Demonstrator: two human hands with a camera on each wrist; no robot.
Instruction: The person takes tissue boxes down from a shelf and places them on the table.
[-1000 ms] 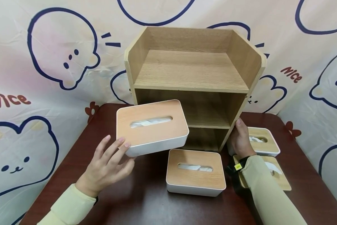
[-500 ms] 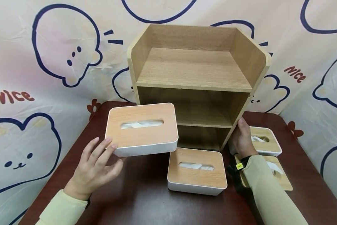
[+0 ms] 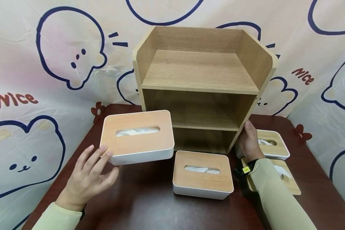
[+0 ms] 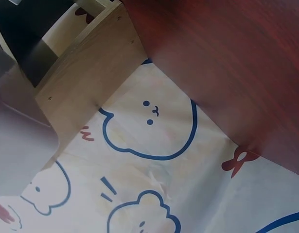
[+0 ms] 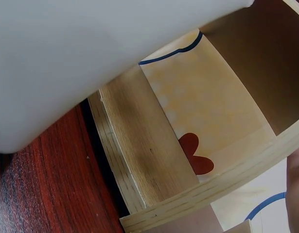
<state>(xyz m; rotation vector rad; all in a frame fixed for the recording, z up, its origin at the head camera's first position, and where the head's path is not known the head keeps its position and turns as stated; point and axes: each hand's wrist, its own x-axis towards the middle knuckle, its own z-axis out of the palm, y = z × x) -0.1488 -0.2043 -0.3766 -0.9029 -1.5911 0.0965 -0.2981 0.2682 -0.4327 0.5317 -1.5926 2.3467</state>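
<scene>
My left hand grips the near left corner of a tissue box with a wooden lid and white sides, fingertips on the lid. The box hangs slightly tilted in front of the left part of a wooden shelf; its pale side fills the left edge of the left wrist view. My right hand holds the front edge of the shelf's right side panel, the thumb along its outer face. A second tissue box stands on the table before the shelf's lowest compartment.
Two more tissue boxes with paler lids, a farther one and a nearer one, lie right of the shelf, partly hidden by the right arm. The dark red table meets a patterned cloth backdrop behind and at both sides.
My left hand has moved left and toward me with the tissue box, away from the shelf's middle. The right hand has kept its place on the side panel.
</scene>
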